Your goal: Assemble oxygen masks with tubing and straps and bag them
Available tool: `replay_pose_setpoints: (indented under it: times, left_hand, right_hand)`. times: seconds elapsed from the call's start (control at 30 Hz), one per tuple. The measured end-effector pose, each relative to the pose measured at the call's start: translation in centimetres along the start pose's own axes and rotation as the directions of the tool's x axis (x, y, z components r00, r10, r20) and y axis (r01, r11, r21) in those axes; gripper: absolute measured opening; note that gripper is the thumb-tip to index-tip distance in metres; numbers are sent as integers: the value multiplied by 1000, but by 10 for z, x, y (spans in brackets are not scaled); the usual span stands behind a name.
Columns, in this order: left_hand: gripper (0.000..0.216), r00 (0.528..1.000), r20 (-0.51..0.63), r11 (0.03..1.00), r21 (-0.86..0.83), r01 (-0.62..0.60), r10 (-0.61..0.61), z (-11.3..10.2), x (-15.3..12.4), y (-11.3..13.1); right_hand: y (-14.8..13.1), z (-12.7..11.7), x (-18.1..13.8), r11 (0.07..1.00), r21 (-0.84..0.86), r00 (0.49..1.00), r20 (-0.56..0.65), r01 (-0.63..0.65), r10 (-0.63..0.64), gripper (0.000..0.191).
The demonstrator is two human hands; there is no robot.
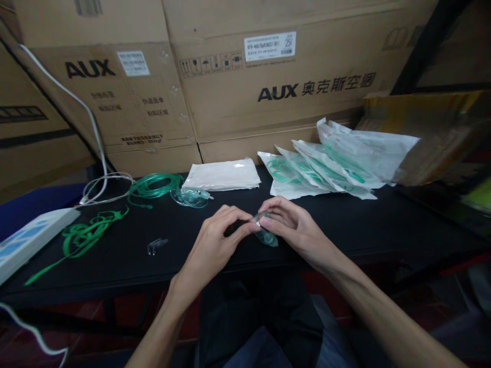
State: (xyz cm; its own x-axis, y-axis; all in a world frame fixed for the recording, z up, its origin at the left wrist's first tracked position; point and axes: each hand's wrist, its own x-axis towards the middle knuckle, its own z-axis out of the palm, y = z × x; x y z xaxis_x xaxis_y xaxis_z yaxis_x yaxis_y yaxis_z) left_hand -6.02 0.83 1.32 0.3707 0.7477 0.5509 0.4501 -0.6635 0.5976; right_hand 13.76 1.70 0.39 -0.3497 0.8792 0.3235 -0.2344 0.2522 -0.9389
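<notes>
Close to the table's front edge, my left hand (220, 235) and my right hand (291, 225) meet. Both pinch a small translucent green plastic piece (270, 238) between thumb and fingers. A small white bit shows at the fingertips; the fingers cover much of the piece, so its full shape is hidden. Left of my left hand lie some small clear bent pieces (156, 246). Behind it sits a clear greenish plastic mask (192, 198) with a pale connector, beside coiled green tubing (155, 186).
Green elastic straps (90, 235) lie tangled at the left, near a white power strip (32, 240) and white cable (95, 128). A stack of white packets (222, 175) stands at the back. Several clear-fronted packets (326, 166) fan out on the right. Large cardboard boxes (291, 117) wall the rear.
</notes>
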Motion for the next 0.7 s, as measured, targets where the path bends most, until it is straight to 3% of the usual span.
replay_pose_setpoints:
  times: [0.3,0.43,0.6,0.7]
  left_hand:
    - [17,996,-22,995,-41,90,-91,4,2,2]
    - [16,983,-79,976,-153,154,-167,9,3,5]
    - [33,894,-161,853,-408,326,-419,18,4,6]
    - [30,870,-141,805,-472,360,-472,21,5,7]
  right_hand:
    - [0,2,0,1000,21,998,-61,-8,10,22]
    - [2,4,1,999,25,991,-134,23,-19,23]
    - [8,7,0,998,44,980,-195,37,-28,21]
    - [11,7,0,998,33,981,-188,57,-50,19]
